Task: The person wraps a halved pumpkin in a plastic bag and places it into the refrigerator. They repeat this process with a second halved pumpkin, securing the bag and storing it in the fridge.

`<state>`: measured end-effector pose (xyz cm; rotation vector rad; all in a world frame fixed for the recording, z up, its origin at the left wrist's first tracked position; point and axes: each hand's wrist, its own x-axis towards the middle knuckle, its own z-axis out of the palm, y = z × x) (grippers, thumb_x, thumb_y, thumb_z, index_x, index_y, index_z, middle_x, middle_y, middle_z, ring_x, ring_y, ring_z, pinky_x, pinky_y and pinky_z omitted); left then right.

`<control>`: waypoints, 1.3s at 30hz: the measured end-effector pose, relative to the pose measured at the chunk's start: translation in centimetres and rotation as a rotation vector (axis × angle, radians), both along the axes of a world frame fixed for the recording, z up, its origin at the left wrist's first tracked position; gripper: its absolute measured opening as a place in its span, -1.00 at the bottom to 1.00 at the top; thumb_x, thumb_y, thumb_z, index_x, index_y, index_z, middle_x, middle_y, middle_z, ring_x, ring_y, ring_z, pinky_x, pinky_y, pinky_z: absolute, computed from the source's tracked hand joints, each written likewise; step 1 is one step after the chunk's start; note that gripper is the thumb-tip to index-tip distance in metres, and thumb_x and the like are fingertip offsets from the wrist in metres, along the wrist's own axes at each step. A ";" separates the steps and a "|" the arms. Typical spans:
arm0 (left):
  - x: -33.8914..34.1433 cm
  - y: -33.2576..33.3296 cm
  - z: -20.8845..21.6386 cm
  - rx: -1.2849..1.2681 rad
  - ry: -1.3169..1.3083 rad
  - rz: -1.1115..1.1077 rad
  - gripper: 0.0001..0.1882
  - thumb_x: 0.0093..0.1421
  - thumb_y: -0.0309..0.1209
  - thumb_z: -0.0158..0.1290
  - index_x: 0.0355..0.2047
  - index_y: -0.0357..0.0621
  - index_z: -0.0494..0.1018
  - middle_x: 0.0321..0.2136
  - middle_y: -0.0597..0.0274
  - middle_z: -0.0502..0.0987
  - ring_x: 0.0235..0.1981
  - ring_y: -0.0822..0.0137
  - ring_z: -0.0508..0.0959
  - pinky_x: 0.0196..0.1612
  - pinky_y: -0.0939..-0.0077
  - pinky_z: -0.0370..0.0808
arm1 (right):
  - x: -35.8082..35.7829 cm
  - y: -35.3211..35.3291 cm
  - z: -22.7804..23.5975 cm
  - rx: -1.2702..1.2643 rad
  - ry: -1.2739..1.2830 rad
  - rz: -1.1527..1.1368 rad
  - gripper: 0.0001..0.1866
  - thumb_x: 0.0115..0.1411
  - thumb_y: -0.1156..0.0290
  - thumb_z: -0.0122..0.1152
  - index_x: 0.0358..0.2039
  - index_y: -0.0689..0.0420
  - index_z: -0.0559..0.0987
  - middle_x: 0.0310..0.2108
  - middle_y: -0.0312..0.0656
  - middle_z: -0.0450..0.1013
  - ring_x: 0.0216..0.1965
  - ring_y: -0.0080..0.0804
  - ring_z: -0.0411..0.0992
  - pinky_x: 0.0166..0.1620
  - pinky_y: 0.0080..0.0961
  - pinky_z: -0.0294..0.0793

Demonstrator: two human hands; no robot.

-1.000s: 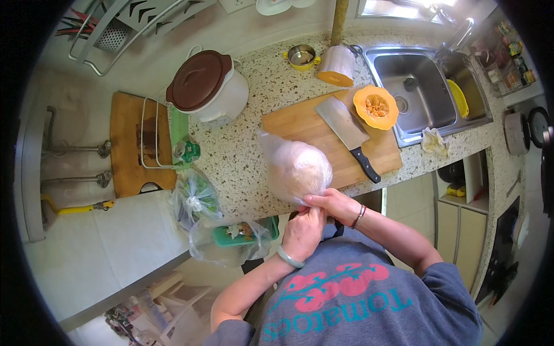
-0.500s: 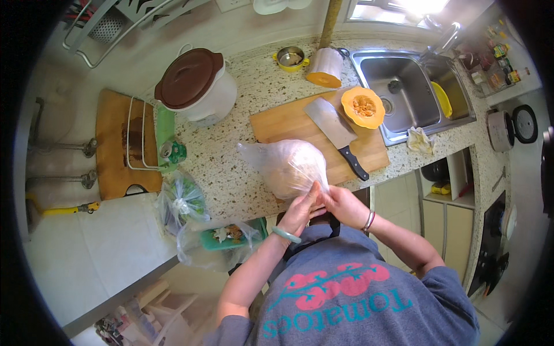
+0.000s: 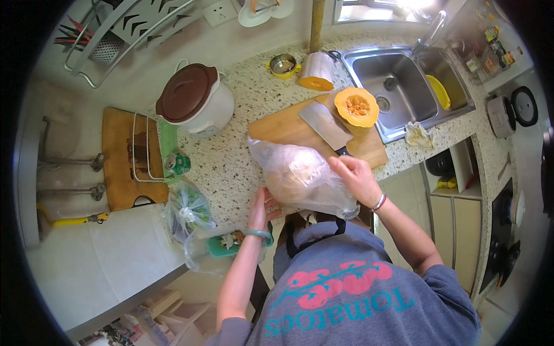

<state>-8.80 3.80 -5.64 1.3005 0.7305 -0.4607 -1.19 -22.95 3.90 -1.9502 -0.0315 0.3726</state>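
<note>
A clear plastic bag (image 3: 300, 176) with a large, round, pale orange thing inside lies at the near edge of the counter, partly over the cutting board (image 3: 277, 124). My right hand (image 3: 359, 180) is closed at the bag's right edge, its fingers partly hidden. Beside the bag's lower left side, my left hand (image 3: 259, 212) is open with its fingers stretched out. The loose mouth of the bag hangs toward me. Behind it on the board are a cleaver (image 3: 326, 124), its handle mostly covered by my right hand and the bag, and a cut pumpkin half (image 3: 356, 107) with seeds showing.
Another pumpkin piece (image 3: 317, 72) and a small yellow-rimmed bowl (image 3: 283, 66) stand at the back, left of the sink (image 3: 372, 75). On the left are a white pot with a brown lid (image 3: 193, 95), a green can (image 3: 177, 164), bagged greens (image 3: 187, 205) and a green bin (image 3: 222, 247).
My hands, together at the gathered bag neck before, are now apart, left hand leftward, right hand rightward and up. The bag's neck has loosened and spread toward me.
</note>
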 end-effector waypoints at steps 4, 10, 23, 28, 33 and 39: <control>1.5 -1.3 -1.6 -0.160 0.044 0.040 -0.26 0.28 0.27 -0.35 0.26 0.04 0.12 0.12 0.21 0.34 0.05 0.27 0.38 -0.09 0.12 0.46 | 1.9 0.1 -8.3 0.250 0.247 -0.107 -0.45 0.29 0.01 0.06 0.01 0.28 0.46 -0.13 -0.12 0.50 -0.08 -0.43 0.44 -0.01 -0.51 0.40; 1.0 -2.8 -2.0 -0.068 -0.005 0.081 -0.28 0.30 0.25 -0.42 0.29 0.08 0.05 0.16 0.19 0.28 0.12 0.24 0.33 -0.08 0.13 0.46 | 2.3 3.0 -11.7 0.815 0.428 -0.081 -0.52 0.33 0.18 0.01 0.15 0.23 0.34 0.07 -0.17 0.37 0.10 -0.46 0.30 0.18 -0.52 0.26; 3.5 -5.7 4.0 0.666 -0.975 -0.020 -0.19 0.25 0.01 -0.03 0.30 -0.22 -0.05 0.33 -0.16 -0.12 0.35 -0.03 -0.08 0.34 0.11 -0.12 | 2.8 3.8 -13.5 1.211 0.497 -0.181 -0.48 0.30 0.01 -0.10 0.09 0.13 0.41 0.02 -0.19 0.44 0.01 -0.37 0.40 0.09 -0.40 0.39; 5.3 -4.0 2.8 0.651 -1.062 -0.048 -0.16 0.21 0.00 0.01 0.31 -0.25 -0.05 0.33 -0.21 -0.13 0.35 -0.08 -0.08 0.34 0.06 -0.12 | 4.5 4.6 -15.3 1.310 0.563 -0.217 -0.49 0.32 0.05 -0.15 0.13 0.12 0.37 0.04 -0.17 0.40 0.08 -0.34 0.35 0.16 -0.39 0.32; 5.5 -2.6 1.4 0.665 -1.103 -0.093 -0.11 0.13 0.01 0.09 0.30 -0.23 -0.02 0.32 -0.25 -0.14 0.34 -0.14 -0.05 0.32 0.01 -0.09 | 4.9 4.7 -14.8 1.204 0.519 -0.178 -0.51 0.34 0.14 -0.20 0.16 0.16 0.31 0.07 -0.15 0.38 0.09 -0.30 0.35 0.19 -0.36 0.31; 6.7 -2.1 1.4 0.588 -1.129 -0.111 -0.10 0.15 0.09 0.04 0.29 -0.25 0.01 0.32 -0.19 -0.07 0.30 -0.06 0.09 0.32 0.11 0.00 | 5.9 3.7 -15.9 1.335 0.673 -0.114 -0.47 0.35 0.09 -0.19 0.17 0.19 0.30 0.10 -0.06 0.36 0.07 -0.28 0.37 0.18 -0.32 0.33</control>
